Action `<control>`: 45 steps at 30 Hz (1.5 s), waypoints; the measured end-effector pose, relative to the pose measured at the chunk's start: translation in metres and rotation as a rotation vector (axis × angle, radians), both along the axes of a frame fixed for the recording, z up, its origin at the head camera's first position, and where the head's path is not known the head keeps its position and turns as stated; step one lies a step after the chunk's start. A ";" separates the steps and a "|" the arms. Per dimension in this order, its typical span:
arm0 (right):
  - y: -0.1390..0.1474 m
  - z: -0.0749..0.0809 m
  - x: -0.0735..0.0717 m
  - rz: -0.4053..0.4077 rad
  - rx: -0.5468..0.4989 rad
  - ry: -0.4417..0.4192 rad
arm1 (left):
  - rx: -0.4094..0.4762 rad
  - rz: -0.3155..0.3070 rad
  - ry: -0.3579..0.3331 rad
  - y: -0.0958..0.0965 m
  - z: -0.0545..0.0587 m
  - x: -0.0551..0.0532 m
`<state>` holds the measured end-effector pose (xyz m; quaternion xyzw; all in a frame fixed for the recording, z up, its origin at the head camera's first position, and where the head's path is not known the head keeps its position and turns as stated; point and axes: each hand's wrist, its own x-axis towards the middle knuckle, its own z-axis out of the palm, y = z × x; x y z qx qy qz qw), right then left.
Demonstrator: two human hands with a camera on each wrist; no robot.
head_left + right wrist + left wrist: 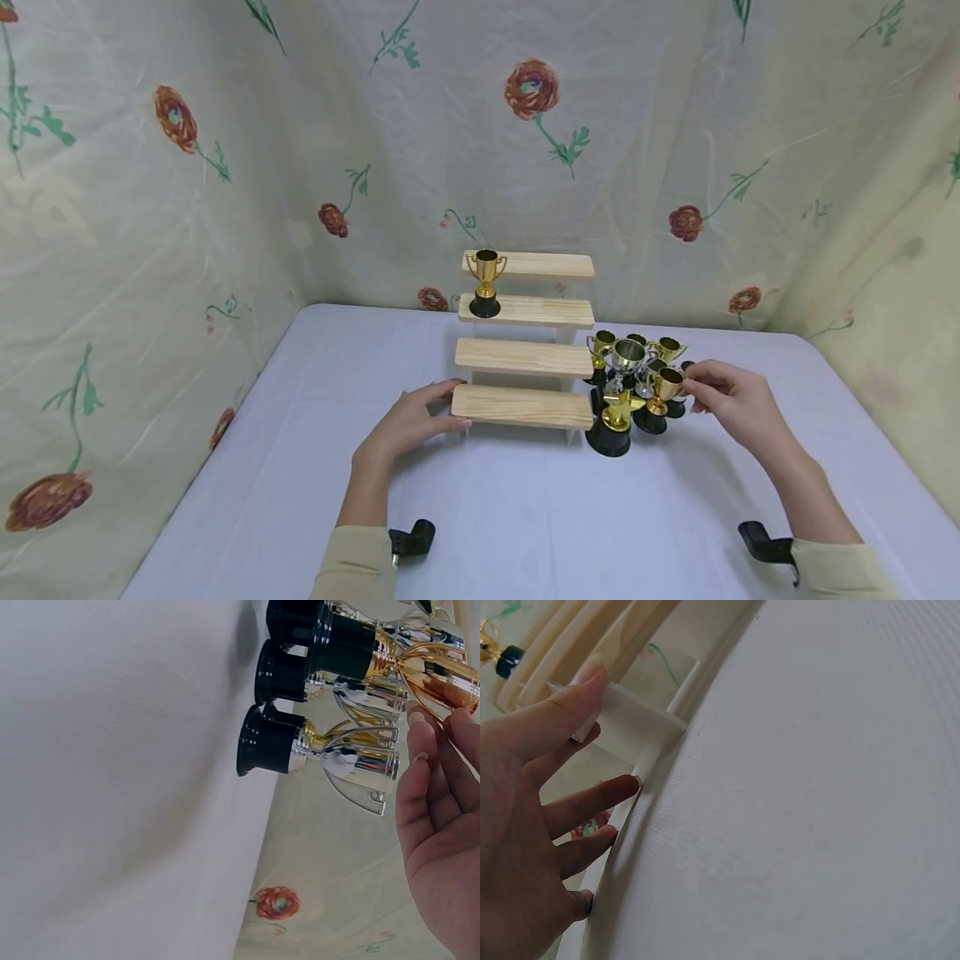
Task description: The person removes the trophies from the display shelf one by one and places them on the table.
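Note:
A stepped display stand (522, 407) with light wooden planks stands mid-table. My left hand (411, 423) holds the left end of its lowest plank between thumb and forefinger; in the left wrist view the other fingers (592, 810) are spread apart. On the second plank from the top, at the left, one gold trophy cup (486, 271) stands upright on a black base. Right of the stand, my right hand (735, 404) pinches a handle of another gold trophy cup (666, 386). In the right wrist view this gold cup (442, 679) is upright, its base in front of other trophies.
Several gold and silver trophies crowd together beside the stand's right end, including a silver cup (627, 357) and a gold star-topped trophy (617, 417) at the front. A white cloth covers the table (510, 508). Flowered curtain (615, 150) hangs behind and at both sides.

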<state>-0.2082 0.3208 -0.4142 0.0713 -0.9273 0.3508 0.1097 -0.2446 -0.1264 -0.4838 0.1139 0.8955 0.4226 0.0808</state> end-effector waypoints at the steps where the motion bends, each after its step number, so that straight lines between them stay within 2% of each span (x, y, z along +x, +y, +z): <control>1: 0.000 -0.001 0.000 -0.003 0.003 -0.006 | -0.001 0.000 0.001 0.000 0.000 0.000; 30: 0.003 -0.015 0.005 0.004 0.012 -0.138 | -0.003 0.000 0.011 0.001 0.001 0.001; 45: 0.000 -0.018 0.007 0.014 -0.019 -0.115 | 0.008 0.006 0.005 0.001 0.000 0.001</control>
